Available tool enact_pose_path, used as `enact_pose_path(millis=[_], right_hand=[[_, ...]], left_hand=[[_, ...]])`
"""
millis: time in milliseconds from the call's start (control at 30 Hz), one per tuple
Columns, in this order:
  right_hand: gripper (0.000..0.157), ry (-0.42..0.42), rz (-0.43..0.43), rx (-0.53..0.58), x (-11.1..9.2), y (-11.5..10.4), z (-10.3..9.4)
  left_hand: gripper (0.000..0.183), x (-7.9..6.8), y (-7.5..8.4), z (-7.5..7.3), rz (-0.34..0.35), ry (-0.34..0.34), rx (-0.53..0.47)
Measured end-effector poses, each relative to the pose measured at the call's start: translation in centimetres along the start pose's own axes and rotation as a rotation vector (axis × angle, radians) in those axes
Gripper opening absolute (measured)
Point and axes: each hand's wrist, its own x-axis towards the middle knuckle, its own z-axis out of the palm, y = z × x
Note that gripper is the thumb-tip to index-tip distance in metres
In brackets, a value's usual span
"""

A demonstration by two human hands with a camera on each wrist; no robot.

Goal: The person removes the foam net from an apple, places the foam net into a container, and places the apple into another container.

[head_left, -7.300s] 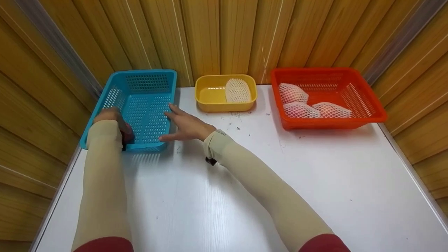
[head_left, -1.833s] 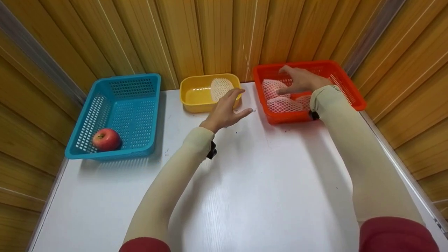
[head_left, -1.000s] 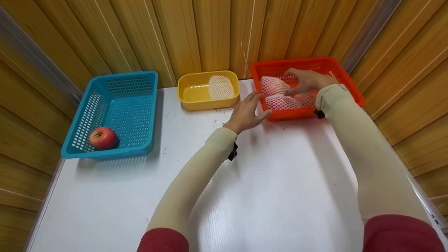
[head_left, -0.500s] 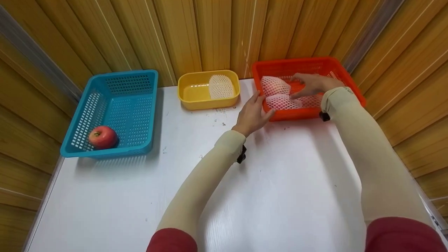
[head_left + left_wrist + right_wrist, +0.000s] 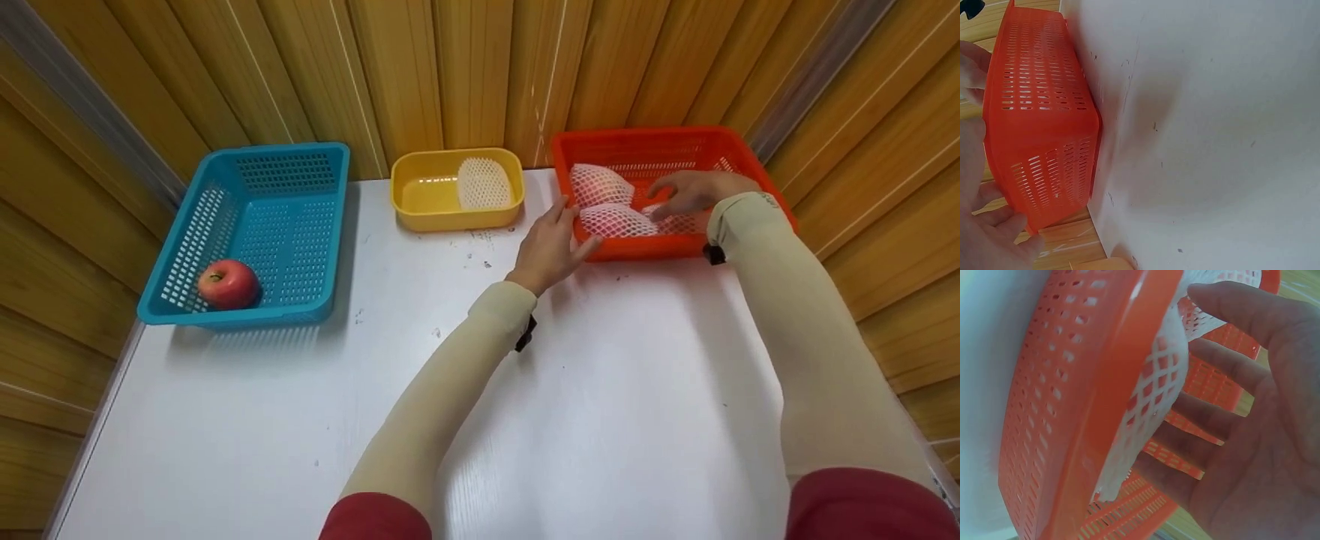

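Observation:
In the head view, three apples in white foam nets lie in the red basket (image 5: 645,247): one at the back left (image 5: 600,184), one in front (image 5: 616,221), and one to the right (image 5: 682,223), partly hidden under my right hand (image 5: 694,191). That hand reaches into the basket, thumb and fingers spread. In the right wrist view its fingers extend beside a netted apple (image 5: 1157,377), with a gap to the palm. My left hand (image 5: 547,247) is at the basket's left rim, fingers extended; the left wrist view shows its fingertips (image 5: 1013,222) right at that rim.
A blue basket (image 5: 337,225) at the left holds one bare apple (image 5: 229,285). Between the baskets stands a yellow tray (image 5: 420,221) with a loose foam net (image 5: 484,184) in it. Wood-panelled walls (image 5: 480,75) close off the back and sides of the white table (image 5: 600,390).
Earlier my left hand was down in the blue basket, where a bare apple now lies. Both hands have since moved to the red basket; the right has lowered towards the right netted apple.

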Motion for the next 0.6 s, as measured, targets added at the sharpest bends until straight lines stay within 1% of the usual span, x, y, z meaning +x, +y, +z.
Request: enact_pose_path(millis=[133, 233, 333, 467, 533, 600], right_hand=[[0.076, -0.021, 0.023, -0.006, -0.1, 0.4, 0.0], [0.077, -0.035, 0.03, -0.02, -0.1, 0.7, -0.1], [0.079, -0.064, 0.048, 0.04, -0.3, 0.8, -0.2], [0.078, -0.089, 0.091, 0.166, -0.8, 0.5, 0.0], [0.076, -0.095, 0.103, 0.189, -1.1, 0.2, 0.3], [0.074, -0.096, 0.11, 0.186, -1.5, -0.1, 0.5]], left_hand=[[0.073, 0.0, 0.0, 0.0, 0.01, 0.011, 0.018], [0.072, 0.2, 0.1, 0.1, 0.019, 0.019, 0.053], [0.072, 0.2, 0.1, 0.1, 0.02, 0.018, 0.077], [0.073, 0.1, 0.1, 0.0, 0.016, 0.011, 0.076], [0.074, 0.1, 0.1, 0.1, 0.012, 0.007, 0.072], [0.074, 0.1, 0.1, 0.1, 0.01, 0.005, 0.063]])
